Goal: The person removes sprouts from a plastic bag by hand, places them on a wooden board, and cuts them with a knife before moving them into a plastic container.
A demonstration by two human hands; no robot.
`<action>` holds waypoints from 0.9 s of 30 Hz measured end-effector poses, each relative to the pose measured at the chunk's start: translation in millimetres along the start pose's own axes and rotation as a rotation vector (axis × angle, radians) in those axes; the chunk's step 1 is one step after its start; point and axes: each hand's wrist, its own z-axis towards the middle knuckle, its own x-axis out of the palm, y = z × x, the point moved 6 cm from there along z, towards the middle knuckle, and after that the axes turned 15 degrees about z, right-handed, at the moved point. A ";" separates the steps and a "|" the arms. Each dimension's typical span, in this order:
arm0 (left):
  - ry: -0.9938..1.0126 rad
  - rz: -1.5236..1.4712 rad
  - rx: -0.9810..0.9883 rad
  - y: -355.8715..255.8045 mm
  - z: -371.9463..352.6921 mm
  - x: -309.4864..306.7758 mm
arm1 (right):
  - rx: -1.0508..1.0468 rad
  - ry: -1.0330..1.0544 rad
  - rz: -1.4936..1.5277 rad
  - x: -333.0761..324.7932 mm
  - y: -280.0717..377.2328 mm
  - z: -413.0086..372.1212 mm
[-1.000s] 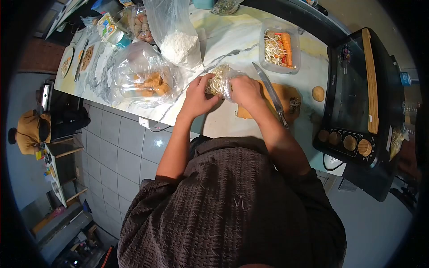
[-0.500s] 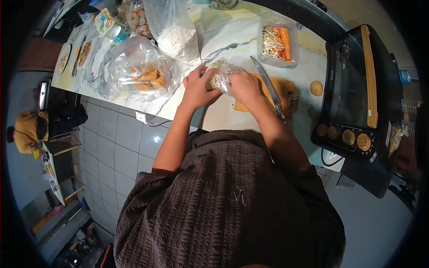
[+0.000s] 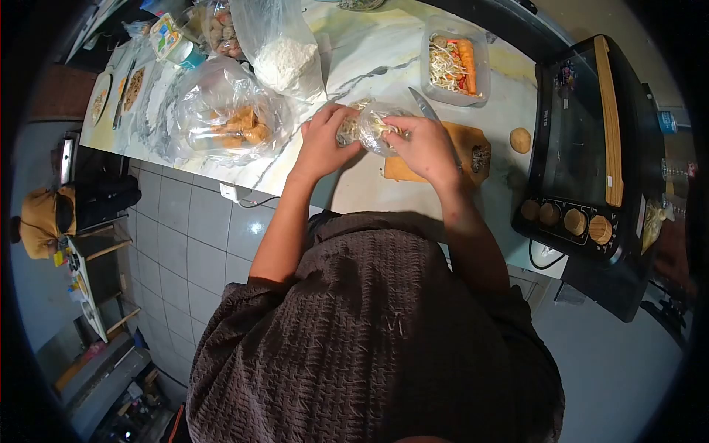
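A clear plastic bag (image 3: 374,134) of bean sprouts lies at the counter's near edge. My left hand (image 3: 323,146) is closed around its left side, steadying it. With thumb and fingers my right hand (image 3: 426,145) pinches pale bean sprouts (image 3: 388,128) at the right part of the bag. Under my right wrist is a wooden cutting board (image 3: 473,142), with small dark scraps at its right end. A knife (image 3: 424,105) rests across the board, its handle hidden behind my right hand. Beyond it stands a plastic container (image 3: 452,97) holding bean sprouts, carrot and something red.
Left of my hands sit a plastic bag of brown fried-looking pieces (image 3: 240,127) and a bag of white flour-like powder (image 3: 286,66). A round brown item (image 3: 521,140) lies beside the black oven (image 3: 572,148). A person (image 3: 48,221) is at the far left.
My right hand has shifted slightly right and now pinches bean sprouts, where before it gripped the plastic. The bag has spread open more. My left hand stays on the bag.
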 end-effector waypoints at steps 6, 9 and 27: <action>0.082 0.072 -0.059 -1.9 -0.3 -2.0 | 0.085 -0.061 0.090 -8.7 -3.8 -4.8; 0.041 0.107 -0.058 0.8 -2.5 -3.1 | -0.024 -0.203 0.217 -14.7 -18.8 -9.2; -0.085 0.234 -0.103 26.9 -5.3 -28.5 | 0.166 -0.100 0.835 -13.6 -73.0 -34.6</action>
